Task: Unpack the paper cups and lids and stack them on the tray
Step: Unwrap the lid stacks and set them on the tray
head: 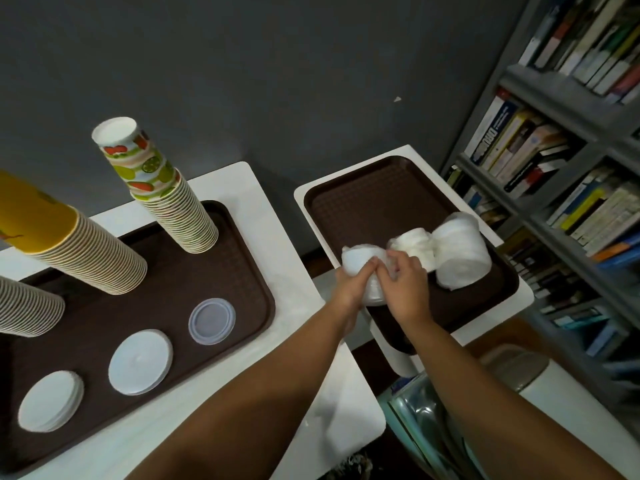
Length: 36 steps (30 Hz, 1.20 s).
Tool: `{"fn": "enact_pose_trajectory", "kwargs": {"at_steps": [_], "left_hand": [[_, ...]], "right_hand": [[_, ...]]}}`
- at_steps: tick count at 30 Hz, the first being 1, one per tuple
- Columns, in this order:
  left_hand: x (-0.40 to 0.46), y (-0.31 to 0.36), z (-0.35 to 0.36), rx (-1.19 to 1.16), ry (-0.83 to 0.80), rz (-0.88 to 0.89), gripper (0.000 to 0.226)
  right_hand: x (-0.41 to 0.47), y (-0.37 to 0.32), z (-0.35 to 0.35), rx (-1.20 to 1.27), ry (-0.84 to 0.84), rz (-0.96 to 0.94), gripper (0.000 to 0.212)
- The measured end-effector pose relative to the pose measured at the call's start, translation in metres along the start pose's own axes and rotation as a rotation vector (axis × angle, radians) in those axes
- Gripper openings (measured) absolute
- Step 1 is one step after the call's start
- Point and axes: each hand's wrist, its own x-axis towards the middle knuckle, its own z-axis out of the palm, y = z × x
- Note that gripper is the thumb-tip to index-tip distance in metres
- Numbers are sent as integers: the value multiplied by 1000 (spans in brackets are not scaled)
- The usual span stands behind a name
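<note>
On the right brown tray (381,188) lie three plastic-wrapped packs of white lids. My left hand (351,285) and my right hand (407,285) both grip the nearest pack (360,259) at the tray's left edge. A second pack (415,245) and a bigger third pack (462,251) lie to its right. The left brown tray (207,271) holds three upside-down cup stacks: a fruit-print stack (166,192), a yellow-topped stack (69,244) and a third stack (24,306). In front of them sit a clear lid (212,321) and two white lid piles (140,362) (50,400).
Each tray rests on a white table (304,306) with a narrow gap between them. A grey bookshelf (554,168) full of books stands to the right. A bin with a shiny liner (422,420) sits below the right table. A dark grey wall is behind.
</note>
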Motion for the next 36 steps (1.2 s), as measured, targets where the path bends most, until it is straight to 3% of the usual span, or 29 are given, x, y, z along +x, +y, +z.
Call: {"fn": "enact_pose_trajectory", "kwargs": {"at_steps": [2, 4, 6, 10, 12, 16, 18, 21, 25, 27, 31, 36], "left_hand": [[-2, 5, -3, 3, -23, 69, 54], [-11, 13, -8, 39, -18, 130, 91], [-18, 17, -18, 50, -13, 167, 109], [-44, 31, -53, -58, -90, 206, 78], [-57, 37, -75, -107, -114, 217, 77], [-86, 40, -114, -180, 3, 327, 59], [-99, 38, -135, -149, 114, 356, 63], [-121, 35, -165, -172, 185, 316, 51], [-146, 29, -201, -91, 218, 438, 90], [-158, 29, -219, -181, 255, 448, 99], [-183, 22, -252, -417, 271, 358, 79], [-214, 15, -273, -637, 183, 296, 45]], "right_hand": [[-2, -13, -8, 184, 23, -17, 35], [-7, -30, -14, 409, -38, -4, 25], [-15, -49, -17, 603, -123, 13, 17], [-36, -81, -12, 754, -269, -24, 28], [-45, -96, -8, 804, -394, -18, 37], [-68, -124, 9, 820, -634, -25, 52], [-83, -141, 20, 758, -657, -54, 56], [-106, -162, 34, 672, -697, -108, 56], [-136, -180, 57, 485, -740, -245, 58], [-148, -189, 64, 500, -800, -249, 50], [-162, -203, 76, 569, -882, -276, 36], [-174, -205, 99, 365, -859, -262, 33]]}}
